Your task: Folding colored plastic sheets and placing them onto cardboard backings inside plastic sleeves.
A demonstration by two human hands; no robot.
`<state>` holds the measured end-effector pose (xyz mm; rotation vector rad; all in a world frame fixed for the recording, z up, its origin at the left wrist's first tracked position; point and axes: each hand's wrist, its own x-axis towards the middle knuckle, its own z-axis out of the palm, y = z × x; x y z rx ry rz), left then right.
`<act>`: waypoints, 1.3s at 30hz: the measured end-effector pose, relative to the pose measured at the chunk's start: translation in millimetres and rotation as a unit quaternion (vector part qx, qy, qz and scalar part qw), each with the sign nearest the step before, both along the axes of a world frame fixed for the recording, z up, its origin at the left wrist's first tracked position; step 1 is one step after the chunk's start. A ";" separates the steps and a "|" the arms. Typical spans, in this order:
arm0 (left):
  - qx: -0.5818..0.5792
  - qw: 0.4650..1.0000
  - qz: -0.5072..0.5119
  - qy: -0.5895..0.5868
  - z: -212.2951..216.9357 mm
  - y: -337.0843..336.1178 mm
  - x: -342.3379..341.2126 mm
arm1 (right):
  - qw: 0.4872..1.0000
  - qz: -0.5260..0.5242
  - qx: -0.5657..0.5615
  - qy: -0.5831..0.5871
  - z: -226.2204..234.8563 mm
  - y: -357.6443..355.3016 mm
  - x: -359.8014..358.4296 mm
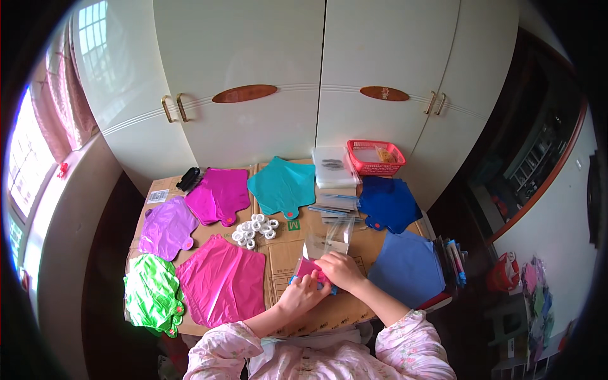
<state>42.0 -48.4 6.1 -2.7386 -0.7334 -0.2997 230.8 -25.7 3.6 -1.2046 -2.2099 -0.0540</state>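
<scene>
Near the front of the cardboard-covered table, both of my hands work at a small clear plastic bag [326, 246] and a folded pink foil piece [308, 267]. My left hand [303, 295] has its fingers closed at the near edge of the pink foil. Closed over the foil's right side is my right hand [341, 270], beside the bag. Bits of blue show beneath my fingers; what they belong to is hidden. To the left lies a stack of flat pink foil balloons [221, 282], and several white ribbon rolls [254, 230] are heaped beyond my hands.
More flat foil balloons lie around: green [152, 291], lilac [168, 227], magenta [218, 193], teal [282, 185], dark blue [389, 202] and lighter blue [406, 269]. Clear bags [334, 166], grey cards [335, 205] and a red basket [375, 167] stand toward the white cabinet [253, 44].
</scene>
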 end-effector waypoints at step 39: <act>-0.239 0.839 0.126 -0.472 32.4 -17.2 -28.8 | 0.547 0.080 -0.389 0.737 11.6 -78.6 -13.3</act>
